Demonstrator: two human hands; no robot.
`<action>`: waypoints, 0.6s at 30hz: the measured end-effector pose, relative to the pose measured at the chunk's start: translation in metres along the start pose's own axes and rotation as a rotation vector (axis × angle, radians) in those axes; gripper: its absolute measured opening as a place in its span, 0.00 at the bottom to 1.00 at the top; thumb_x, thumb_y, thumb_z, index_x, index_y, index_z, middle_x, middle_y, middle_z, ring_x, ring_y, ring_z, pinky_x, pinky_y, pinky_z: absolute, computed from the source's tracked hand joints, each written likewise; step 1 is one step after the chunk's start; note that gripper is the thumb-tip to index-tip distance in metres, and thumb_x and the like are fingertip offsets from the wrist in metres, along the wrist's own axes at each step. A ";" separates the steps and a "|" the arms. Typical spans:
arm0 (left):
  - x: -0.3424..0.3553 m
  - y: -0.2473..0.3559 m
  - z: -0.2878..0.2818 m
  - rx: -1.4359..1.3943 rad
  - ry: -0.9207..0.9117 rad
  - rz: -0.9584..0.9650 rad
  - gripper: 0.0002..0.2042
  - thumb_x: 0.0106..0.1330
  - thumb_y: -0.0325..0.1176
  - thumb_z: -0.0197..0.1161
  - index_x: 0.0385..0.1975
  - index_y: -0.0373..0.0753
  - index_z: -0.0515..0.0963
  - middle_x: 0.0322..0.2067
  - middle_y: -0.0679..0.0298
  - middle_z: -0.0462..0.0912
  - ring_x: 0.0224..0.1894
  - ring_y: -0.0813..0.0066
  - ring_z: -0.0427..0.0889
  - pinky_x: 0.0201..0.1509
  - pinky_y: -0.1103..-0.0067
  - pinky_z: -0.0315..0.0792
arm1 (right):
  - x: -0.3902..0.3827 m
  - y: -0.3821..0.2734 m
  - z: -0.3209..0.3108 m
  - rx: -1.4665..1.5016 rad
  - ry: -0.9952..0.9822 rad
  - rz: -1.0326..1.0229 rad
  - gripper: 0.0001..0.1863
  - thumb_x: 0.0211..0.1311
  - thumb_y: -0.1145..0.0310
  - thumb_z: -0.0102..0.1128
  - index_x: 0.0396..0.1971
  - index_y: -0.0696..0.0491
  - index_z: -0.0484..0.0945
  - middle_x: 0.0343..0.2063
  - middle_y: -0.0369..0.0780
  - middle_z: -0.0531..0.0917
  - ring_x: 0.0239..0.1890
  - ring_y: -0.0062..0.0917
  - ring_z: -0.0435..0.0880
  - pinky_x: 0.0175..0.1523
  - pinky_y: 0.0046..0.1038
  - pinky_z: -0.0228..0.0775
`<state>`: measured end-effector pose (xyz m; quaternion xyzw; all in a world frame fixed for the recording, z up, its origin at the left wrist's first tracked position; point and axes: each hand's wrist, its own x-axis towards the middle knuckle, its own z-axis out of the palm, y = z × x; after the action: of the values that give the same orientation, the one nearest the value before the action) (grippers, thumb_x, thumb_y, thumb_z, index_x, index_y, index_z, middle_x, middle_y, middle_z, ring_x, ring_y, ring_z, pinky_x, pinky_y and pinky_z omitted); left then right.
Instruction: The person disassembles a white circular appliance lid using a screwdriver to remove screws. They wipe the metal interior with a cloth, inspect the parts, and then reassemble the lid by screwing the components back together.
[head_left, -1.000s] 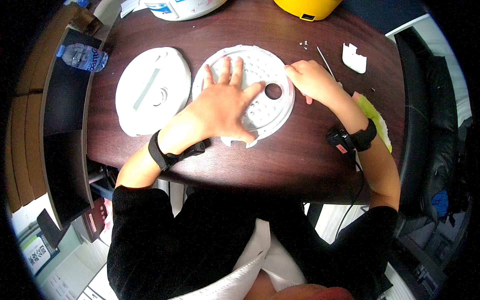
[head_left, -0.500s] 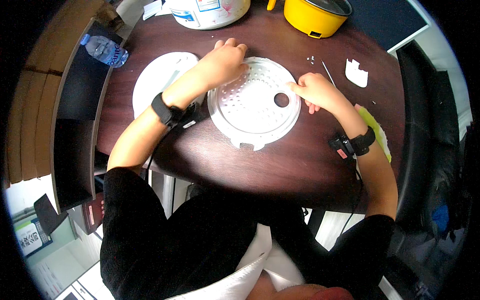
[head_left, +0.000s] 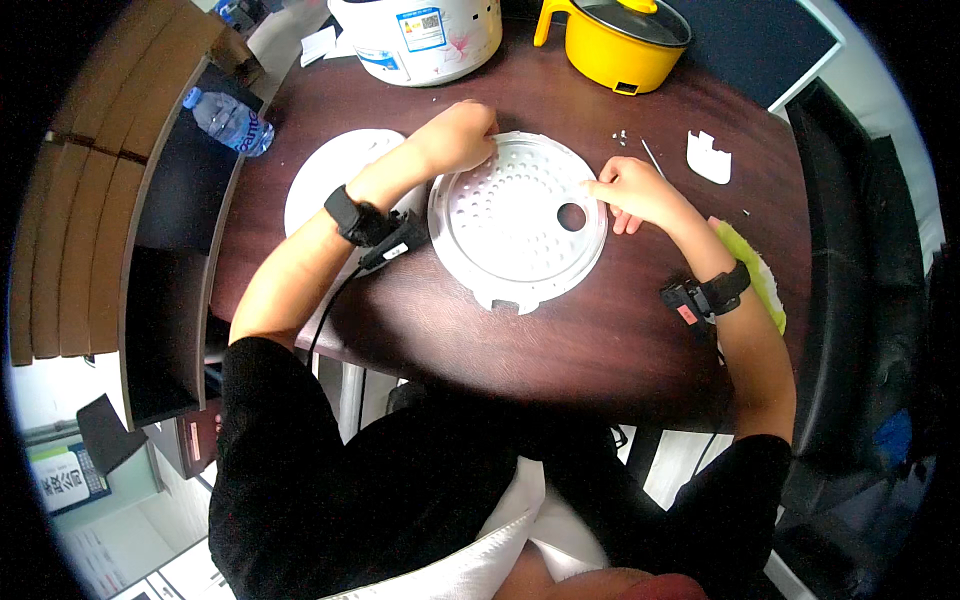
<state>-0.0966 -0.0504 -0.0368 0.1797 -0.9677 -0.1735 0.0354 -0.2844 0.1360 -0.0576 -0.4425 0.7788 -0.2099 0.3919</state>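
A round silvery metal plate (head_left: 515, 235) with raised dimples, a round hole near its right side and a notched tab at its near edge lies on the table before me; it looks like a pot's inner lid. My left hand (head_left: 460, 137) is curled closed at the plate's upper left rim, its fingertips hidden. At the right rim, beside the hole, my right hand (head_left: 637, 193) pinches the edge between thumb and forefinger, the other fingers bent below. Partly under my left forearm lies a round white lid (head_left: 330, 175).
A white rice cooker body (head_left: 430, 50) and a yellow pot (head_left: 620, 50) stand at the back. On the right are a white plastic piece (head_left: 709, 158), a thin metal tool (head_left: 651, 157), small bits (head_left: 621, 137) and a yellow-green cloth (head_left: 750, 262). A water bottle (head_left: 230, 122) lies at left.
The view has shifted, so the tabletop things sit slightly lower. My left hand's raised fingers have curled in at the plate's rim. My right hand keeps its place at the right edge.
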 end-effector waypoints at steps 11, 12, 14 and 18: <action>-0.024 0.038 -0.039 -0.360 0.317 0.011 0.15 0.55 0.32 0.64 0.41 0.34 0.76 0.38 0.58 0.79 0.36 0.73 0.79 0.42 0.79 0.72 | -0.033 -0.007 -0.011 0.200 0.057 -0.291 0.18 0.62 0.54 0.53 0.29 0.55 0.77 0.16 0.31 0.74 0.16 0.11 0.70 0.20 0.14 0.62; -0.026 0.042 -0.041 -0.369 0.322 0.052 0.15 0.55 0.32 0.64 0.42 0.34 0.76 0.39 0.58 0.80 0.37 0.74 0.79 0.42 0.79 0.72 | -0.035 -0.006 -0.011 0.151 0.119 -0.336 0.17 0.61 0.55 0.53 0.30 0.56 0.78 0.17 0.31 0.75 0.17 0.11 0.70 0.21 0.14 0.61; -0.030 0.057 -0.047 -0.394 0.327 0.140 0.16 0.56 0.34 0.65 0.43 0.35 0.76 0.41 0.59 0.80 0.37 0.77 0.79 0.43 0.80 0.72 | -0.040 -0.002 -0.012 0.051 0.243 -0.418 0.17 0.61 0.56 0.54 0.30 0.57 0.78 0.17 0.31 0.75 0.18 0.10 0.70 0.22 0.14 0.61; -0.042 0.079 -0.059 -0.330 0.459 0.224 0.17 0.54 0.33 0.66 0.43 0.37 0.76 0.31 0.61 0.78 0.29 0.76 0.77 0.34 0.82 0.70 | -0.078 -0.036 -0.013 0.016 0.472 -0.431 0.17 0.55 0.57 0.60 0.22 0.58 0.77 0.10 0.39 0.71 0.13 0.19 0.68 0.21 0.26 0.58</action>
<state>-0.0763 0.0145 0.0458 0.0981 -0.9071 -0.2780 0.3005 -0.2520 0.1841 0.0073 -0.5333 0.7349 -0.3911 0.1505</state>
